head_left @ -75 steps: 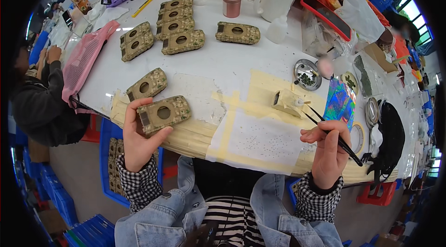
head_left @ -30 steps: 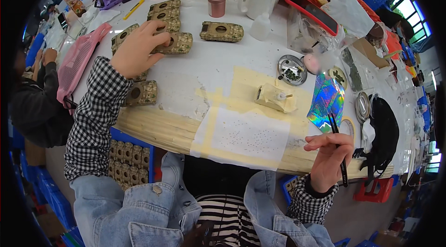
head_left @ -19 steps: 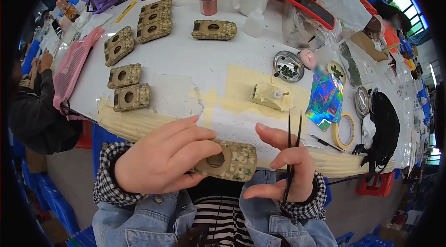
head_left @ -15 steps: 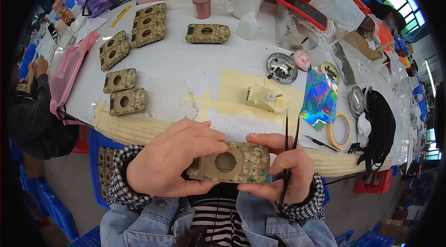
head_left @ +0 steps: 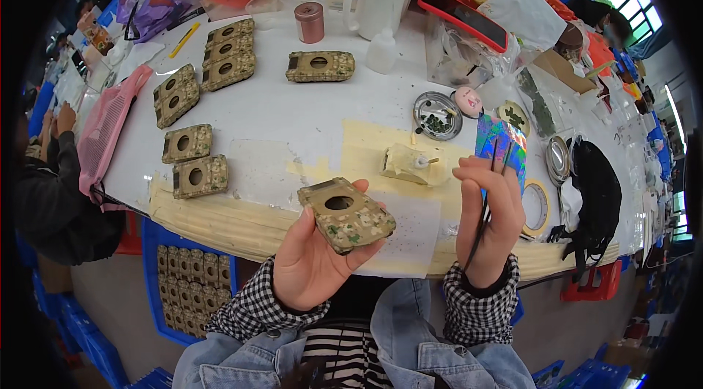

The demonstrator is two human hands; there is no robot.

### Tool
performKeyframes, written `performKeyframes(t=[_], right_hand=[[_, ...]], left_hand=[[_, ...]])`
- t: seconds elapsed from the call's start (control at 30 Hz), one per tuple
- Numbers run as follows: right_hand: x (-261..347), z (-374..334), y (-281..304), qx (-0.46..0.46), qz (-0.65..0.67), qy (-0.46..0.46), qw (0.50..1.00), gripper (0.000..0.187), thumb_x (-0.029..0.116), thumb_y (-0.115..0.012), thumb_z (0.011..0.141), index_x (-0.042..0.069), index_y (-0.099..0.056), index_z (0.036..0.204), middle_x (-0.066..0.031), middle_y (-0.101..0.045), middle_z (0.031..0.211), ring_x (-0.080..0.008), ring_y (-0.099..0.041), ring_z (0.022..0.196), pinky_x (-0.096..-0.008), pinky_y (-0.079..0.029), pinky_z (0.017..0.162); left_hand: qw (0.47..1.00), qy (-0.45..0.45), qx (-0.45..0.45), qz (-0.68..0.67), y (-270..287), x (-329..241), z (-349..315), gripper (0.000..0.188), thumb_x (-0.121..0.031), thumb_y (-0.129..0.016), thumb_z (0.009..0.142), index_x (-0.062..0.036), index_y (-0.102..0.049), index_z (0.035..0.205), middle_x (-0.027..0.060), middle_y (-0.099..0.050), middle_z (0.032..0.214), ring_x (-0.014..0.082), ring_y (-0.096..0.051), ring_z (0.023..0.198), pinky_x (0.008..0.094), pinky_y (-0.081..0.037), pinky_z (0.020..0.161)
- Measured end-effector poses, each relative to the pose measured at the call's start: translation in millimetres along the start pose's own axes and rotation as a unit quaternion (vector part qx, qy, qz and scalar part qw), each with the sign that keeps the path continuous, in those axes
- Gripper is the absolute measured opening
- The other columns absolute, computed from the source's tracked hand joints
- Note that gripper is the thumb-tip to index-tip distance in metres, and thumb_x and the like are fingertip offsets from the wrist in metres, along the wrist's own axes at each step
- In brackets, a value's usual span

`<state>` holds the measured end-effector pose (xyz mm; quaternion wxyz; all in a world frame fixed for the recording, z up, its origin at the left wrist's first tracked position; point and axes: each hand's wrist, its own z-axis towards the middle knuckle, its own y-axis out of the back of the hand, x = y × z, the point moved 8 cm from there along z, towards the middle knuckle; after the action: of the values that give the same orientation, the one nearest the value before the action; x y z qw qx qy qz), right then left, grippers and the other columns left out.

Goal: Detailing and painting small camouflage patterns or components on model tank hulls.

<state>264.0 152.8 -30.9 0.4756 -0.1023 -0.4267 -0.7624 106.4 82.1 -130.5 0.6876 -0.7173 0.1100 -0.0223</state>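
Note:
My left hand (head_left: 311, 272) grips a camouflage-painted model tank hull (head_left: 362, 221) by its sides, tilted, with its round top opening showing. In my right hand (head_left: 496, 206), raised to the right of the hull, is a pair of dark tweezers (head_left: 477, 239) with the points upward. Beyond that hand lies a shiny holographic sheet (head_left: 505, 136). A round metal dish (head_left: 438, 114) with small dark green bits stands behind it. A tape-covered block (head_left: 406, 163) sits on masking tape on the table. More hulls (head_left: 228, 56) are laid out on the left, one (head_left: 320, 67) alone at the back.
Below the table's left edge, a blue crate (head_left: 162, 301) holds rows of hulls. A tape roll (head_left: 537, 210) and a black bag (head_left: 593, 191) lie at right. A white mug (head_left: 381, 5), a small bottle (head_left: 381, 52) and a phone (head_left: 465, 19) stand or lie at the back.
My right hand has let go of the hull and moved up and right with the tweezers. The left hand now holds the hull alone, turned and tilted.

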Motion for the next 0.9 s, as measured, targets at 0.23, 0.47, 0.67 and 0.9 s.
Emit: performKeyframes(t=[0.23, 0.47, 0.67, 0.9], right_hand=[[-15, 9, -19, 0.017, -0.062, 0.018, 0.998, 0.019, 0.003, -0.072, 0.073, 0.003, -0.065, 0.090, -0.0132, -0.060, 0.080, -0.0288, -0.057, 0.077, -0.0354, -0.045, 0.067], [-18, 8, -19, 0.007, -0.036, 0.004, 0.999, 0.017, 0.002, -0.073, 0.072, 0.003, -0.064, 0.087, -0.0112, -0.061, 0.077, -0.0273, -0.057, 0.074, -0.0329, -0.045, 0.065], [9, 0, 9, -0.056, 0.087, -0.010, 0.995, 0.015, -0.003, -0.068, 0.077, 0.000, -0.062, 0.090, -0.0125, -0.063, 0.081, -0.0225, -0.060, 0.076, -0.0301, -0.046, 0.068], [23, -18, -22, 0.079, 0.382, -0.106, 0.915, 0.012, -0.002, -0.058, 0.088, -0.003, -0.056, 0.100, -0.0156, -0.062, 0.093, -0.0223, -0.061, 0.093, -0.0316, -0.050, 0.082]], left_hand=[[0.998, 0.044, -0.006, -0.049, 8, 18, 7, 0.068, -0.039, -0.040, 0.097, 0.0040, -0.013, 0.143, 0.0200, -0.025, 0.145, 0.0354, -0.040, 0.127, 0.0419, -0.046, 0.101], [0.998, 0.056, -0.018, -0.033, 9, 21, 7, 0.066, -0.038, -0.039, 0.097, 0.0045, -0.014, 0.142, 0.0201, -0.025, 0.145, 0.0349, -0.043, 0.125, 0.0413, -0.047, 0.100], [0.997, 0.057, -0.023, 0.040, 4, 19, 7, 0.061, -0.036, -0.038, 0.098, 0.0027, -0.019, 0.141, 0.0194, -0.026, 0.145, 0.0335, -0.044, 0.125, 0.0418, -0.048, 0.099], [0.996, 0.085, 0.018, 0.037, 0, 25, 5, 0.050, -0.030, -0.035, 0.099, -0.0014, -0.027, 0.139, 0.0135, -0.038, 0.139, 0.0305, -0.045, 0.125, 0.0420, -0.041, 0.104]])
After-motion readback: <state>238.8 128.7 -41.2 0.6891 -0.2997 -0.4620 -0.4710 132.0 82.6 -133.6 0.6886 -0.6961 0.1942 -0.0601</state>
